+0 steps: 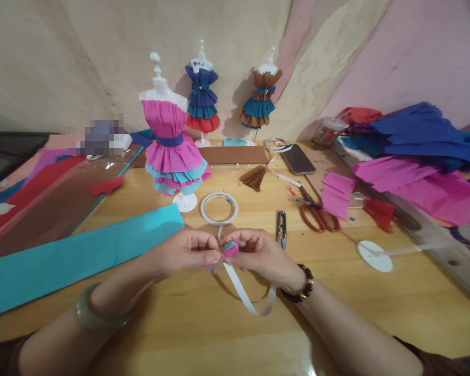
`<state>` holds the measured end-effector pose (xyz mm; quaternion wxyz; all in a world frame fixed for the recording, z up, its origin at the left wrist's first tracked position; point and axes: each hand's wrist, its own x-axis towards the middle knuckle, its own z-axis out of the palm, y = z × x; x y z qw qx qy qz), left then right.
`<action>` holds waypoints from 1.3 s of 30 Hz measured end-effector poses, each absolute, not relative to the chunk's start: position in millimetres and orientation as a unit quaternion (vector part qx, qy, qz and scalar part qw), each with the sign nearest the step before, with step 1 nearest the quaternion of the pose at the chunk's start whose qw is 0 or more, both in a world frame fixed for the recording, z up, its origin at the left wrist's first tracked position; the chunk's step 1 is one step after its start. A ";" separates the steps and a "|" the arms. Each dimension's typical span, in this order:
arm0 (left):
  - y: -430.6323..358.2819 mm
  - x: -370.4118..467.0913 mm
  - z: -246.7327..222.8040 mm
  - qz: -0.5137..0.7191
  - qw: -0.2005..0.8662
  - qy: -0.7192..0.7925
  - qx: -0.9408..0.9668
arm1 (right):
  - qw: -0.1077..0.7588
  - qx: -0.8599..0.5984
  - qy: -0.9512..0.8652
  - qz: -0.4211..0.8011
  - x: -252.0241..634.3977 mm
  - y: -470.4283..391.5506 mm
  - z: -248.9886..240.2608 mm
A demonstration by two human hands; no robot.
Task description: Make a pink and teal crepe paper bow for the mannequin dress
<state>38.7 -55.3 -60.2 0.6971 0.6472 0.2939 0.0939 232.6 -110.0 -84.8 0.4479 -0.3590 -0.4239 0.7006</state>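
Note:
Between my fingertips is a small folded piece of pink and blue crepe paper [231, 249]. My left hand [191, 253] pinches its left end, and my right hand [254, 253] pinches the right side. A white strip of tape [243, 293] hangs in a loop below my hands. Just beyond them a roll of white tape [203, 209] lies flat. Behind it, to the left, stands a mini dress form [165, 141] in a pink and light-blue ruffled paper dress with a dark blue belt. Thread snips [282, 230] lie to the right of my right hand.
Red-handled scissors [315, 211], a phone [298, 159] and a brown tassel [254, 178] lie farther back. A turquoise paper strip [82, 256] stretches left. Two dressed forms, one blue [202, 94] and one brown [261, 99], stand by the wall. Crumpled paper [419, 136] is piled right, near a white disc [375, 256].

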 end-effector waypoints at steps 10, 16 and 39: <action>-59.4 41.9 -62.8 0.075 0.748 0.279 0.598 | 0.438 -0.315 -0.457 0.707 234.1 -114.0 -82.7; -65.3 50.8 -62.4 0.136 0.737 0.378 0.544 | 0.461 -0.364 -0.427 0.687 234.8 -110.3 -79.4; -81.2 53.1 -75.4 0.338 0.071 0.320 0.882 | 0.473 -0.475 -0.397 0.626 223.5 -110.1 -81.4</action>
